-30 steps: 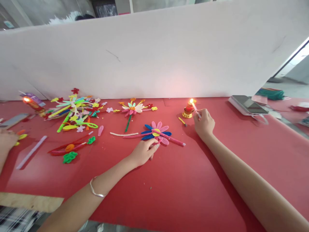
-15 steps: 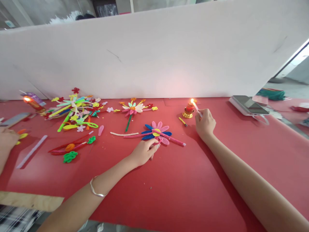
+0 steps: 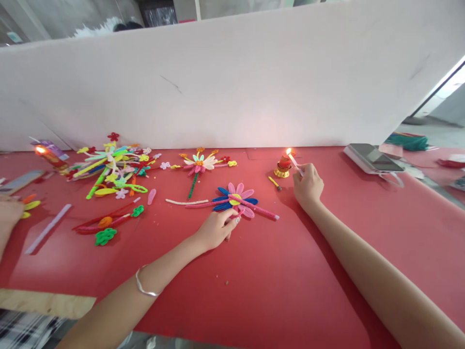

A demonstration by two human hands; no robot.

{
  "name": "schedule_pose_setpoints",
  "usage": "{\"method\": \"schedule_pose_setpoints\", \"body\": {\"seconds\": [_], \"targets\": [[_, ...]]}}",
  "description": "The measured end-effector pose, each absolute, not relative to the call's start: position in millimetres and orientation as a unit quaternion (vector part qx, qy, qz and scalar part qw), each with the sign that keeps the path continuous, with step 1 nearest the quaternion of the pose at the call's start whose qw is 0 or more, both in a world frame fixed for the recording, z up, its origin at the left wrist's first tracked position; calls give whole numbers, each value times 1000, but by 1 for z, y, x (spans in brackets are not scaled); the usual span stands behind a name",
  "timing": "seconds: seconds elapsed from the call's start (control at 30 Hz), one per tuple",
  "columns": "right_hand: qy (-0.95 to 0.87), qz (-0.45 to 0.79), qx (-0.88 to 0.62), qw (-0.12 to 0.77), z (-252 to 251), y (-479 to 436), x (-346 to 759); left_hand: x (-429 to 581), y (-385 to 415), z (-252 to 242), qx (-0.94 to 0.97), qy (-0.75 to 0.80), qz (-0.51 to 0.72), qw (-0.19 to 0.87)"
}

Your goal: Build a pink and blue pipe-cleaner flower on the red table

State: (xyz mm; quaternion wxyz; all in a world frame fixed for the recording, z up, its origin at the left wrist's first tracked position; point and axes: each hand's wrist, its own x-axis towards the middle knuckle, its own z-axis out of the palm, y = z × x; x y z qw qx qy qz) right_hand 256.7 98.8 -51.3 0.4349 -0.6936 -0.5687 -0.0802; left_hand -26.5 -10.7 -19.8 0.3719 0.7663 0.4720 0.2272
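My right hand (image 3: 308,185) is closed on a whitish glue stick (image 3: 295,161), its tip at the flame of a red candle (image 3: 285,162) in a small gold holder. My left hand (image 3: 218,228), fingers pinched, grips a small pink pipe cleaner piece (image 3: 241,212) at the near edge of a pipe cleaner flower (image 3: 248,194). That flower has pink and blue petals and a yellow centre. Across it lies a pink pipe cleaner stem (image 3: 263,212). Beside it, a white pipe cleaner (image 3: 187,201) rests on the red table (image 3: 276,281).
Behind the flower lies another pipe cleaner flower (image 3: 199,166) with a green stem. A heap of coloured pipe cleaner pieces (image 3: 116,167) and a second lit candle (image 3: 51,157) are at left. Another person's hand (image 3: 9,213) is there too. At right sits a white device (image 3: 372,159) with a cable.
My hands have hardly moved, and the glue stick stays at the flame. The other person's hand at far left has shifted slightly left, showing more of the yellow and orange petals.
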Motion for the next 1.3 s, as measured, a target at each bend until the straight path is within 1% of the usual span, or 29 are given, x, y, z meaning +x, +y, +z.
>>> {"method": "schedule_pose_setpoints", "body": {"seconds": [1.3], "targets": [[-568, -51, -692, 442, -49, 97, 256, -27, -10, -19, 776, 468, 218, 362]]}}
